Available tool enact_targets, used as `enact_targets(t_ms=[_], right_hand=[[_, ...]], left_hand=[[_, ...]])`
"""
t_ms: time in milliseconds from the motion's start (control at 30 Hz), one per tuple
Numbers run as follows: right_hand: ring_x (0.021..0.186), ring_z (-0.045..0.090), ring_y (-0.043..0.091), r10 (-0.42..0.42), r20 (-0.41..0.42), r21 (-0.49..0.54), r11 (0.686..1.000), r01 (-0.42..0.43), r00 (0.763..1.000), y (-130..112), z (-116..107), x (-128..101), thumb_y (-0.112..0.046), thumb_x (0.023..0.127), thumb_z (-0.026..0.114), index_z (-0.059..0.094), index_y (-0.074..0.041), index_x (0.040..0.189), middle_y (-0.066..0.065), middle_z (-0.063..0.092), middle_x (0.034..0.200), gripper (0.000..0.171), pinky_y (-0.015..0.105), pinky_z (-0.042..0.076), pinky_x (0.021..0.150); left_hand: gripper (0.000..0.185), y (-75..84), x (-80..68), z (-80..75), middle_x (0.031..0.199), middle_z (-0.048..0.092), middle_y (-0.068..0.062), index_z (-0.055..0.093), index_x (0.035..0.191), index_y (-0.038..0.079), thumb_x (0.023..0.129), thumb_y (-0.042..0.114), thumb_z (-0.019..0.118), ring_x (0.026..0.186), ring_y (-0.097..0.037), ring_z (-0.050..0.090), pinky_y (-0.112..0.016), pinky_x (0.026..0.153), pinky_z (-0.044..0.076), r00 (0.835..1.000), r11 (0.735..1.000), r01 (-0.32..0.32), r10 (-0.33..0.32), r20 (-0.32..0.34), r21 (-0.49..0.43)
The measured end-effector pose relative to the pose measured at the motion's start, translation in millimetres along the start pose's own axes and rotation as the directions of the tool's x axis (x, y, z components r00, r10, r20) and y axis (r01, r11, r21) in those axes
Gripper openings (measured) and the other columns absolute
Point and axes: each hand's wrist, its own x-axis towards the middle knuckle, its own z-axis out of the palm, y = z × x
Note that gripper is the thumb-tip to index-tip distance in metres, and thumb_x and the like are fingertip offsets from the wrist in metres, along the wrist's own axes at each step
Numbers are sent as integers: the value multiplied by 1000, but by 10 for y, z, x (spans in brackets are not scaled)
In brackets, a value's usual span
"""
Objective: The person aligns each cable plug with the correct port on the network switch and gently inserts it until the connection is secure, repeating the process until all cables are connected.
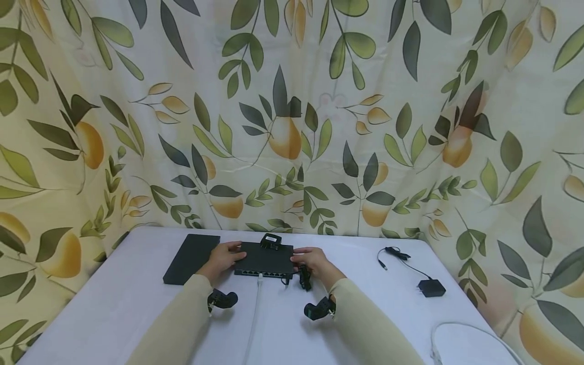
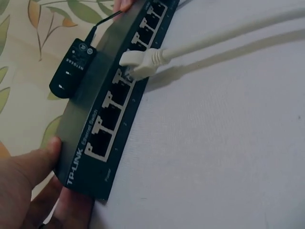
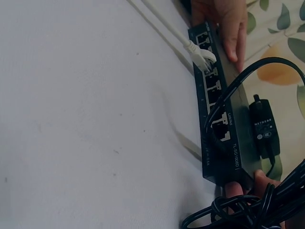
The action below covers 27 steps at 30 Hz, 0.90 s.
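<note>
A black TP-LINK Ethernet switch (image 1: pixel 264 259) lies between both hands near the back of the white table. My left hand (image 1: pixel 222 260) grips its left end, the thumb (image 2: pixel 45 155) on the top edge. At the other end my right hand (image 1: pixel 316 262) holds the right side of the switch (image 3: pixel 238 138). A white Ethernet cable (image 1: pixel 254 319) is plugged into a middle port on the front. On top of the switch sits a black NETGEAR power adapter (image 2: pixel 71 69). Its bundled black cord (image 3: pixel 248 207) hangs by my right hand, and one cord end reaches the front near the right end.
Left of the switch lies a flat black panel (image 1: pixel 191 258). Far right are a second black power adapter (image 1: pixel 431 288) with its coiled cord (image 1: pixel 396 251), and a loose white cable (image 1: pixel 474 326) at the front right. A leaf-patterned curtain (image 1: pixel 292 126) stands behind the table.
</note>
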Motion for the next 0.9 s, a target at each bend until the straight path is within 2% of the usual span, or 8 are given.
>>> enact_targets(t_ms=[200, 333, 500, 567, 667, 733, 900], right_hand=[[61, 62, 16, 5, -13, -29, 1000, -5, 1000, -4, 34, -23, 1, 76, 68, 59, 2, 112, 15, 65, 89, 37, 24, 50, 55], [63, 62, 17, 8, -29, -36, 999, -9, 1000, -8, 52, -24, 0, 76, 69, 60, 1, 111, 15, 65, 91, 36, 25, 49, 57], [68, 63, 18, -2, -26, -27, 1000, 1, 1000, -13, 129, -24, -1, 76, 68, 60, 1, 111, 16, 65, 92, 36, 26, 50, 59], [69, 63, 18, -9, -22, -18, 1000, 8, 1000, -13, 171, -26, 0, 76, 69, 61, 2, 111, 16, 65, 92, 36, 26, 51, 59], [67, 63, 18, -7, -25, -20, 1000, 6, 1000, -12, 227, -20, 0, 75, 70, 61, 1, 110, 15, 66, 90, 36, 26, 51, 59], [67, 63, 17, -4, -32, -35, 999, 3, 999, -15, 254, -10, -2, 75, 70, 62, 0, 109, 14, 66, 89, 35, 26, 50, 60], [69, 64, 18, 22, -67, -71, 997, -27, 998, -30, 267, -3, -6, 75, 71, 65, -5, 106, 11, 67, 87, 32, 31, 45, 71]], left_hand=[[49, 18, 17, 12, 122, 52, -17, 49, 129, 6, 83, 13, 65, 104, -27, 53, -41, 85, 45, 998, 998, 69, -69, 10, -9], [47, 62, 8, -12, 121, 52, -19, 48, 128, 3, 84, 9, 63, 103, -29, 54, -43, 86, 44, 997, 997, 80, -80, 23, -11], [44, 108, 30, -82, 116, 56, -19, 51, 125, 1, 83, 7, 63, 98, -28, 56, -41, 82, 46, 996, 989, 93, -91, -24, 115], [43, 127, 25, -115, 114, 58, -17, 54, 123, 2, 82, 10, 65, 95, -26, 58, -38, 79, 47, 995, 973, 93, -84, -54, 211], [42, 165, -8, -163, 112, 59, -16, 56, 121, 3, 81, 11, 66, 92, -26, 57, -37, 74, 47, 994, 950, 94, -74, -76, 299], [41, 180, -23, -185, 111, 59, -16, 57, 120, 4, 80, 13, 67, 91, -27, 56, -37, 72, 46, 993, 937, 97, -71, -91, 334], [40, 191, -17, -204, 112, 58, -17, 58, 119, 5, 81, 13, 66, 93, -28, 55, -39, 74, 46, 993, 938, 95, -67, -93, 334]])
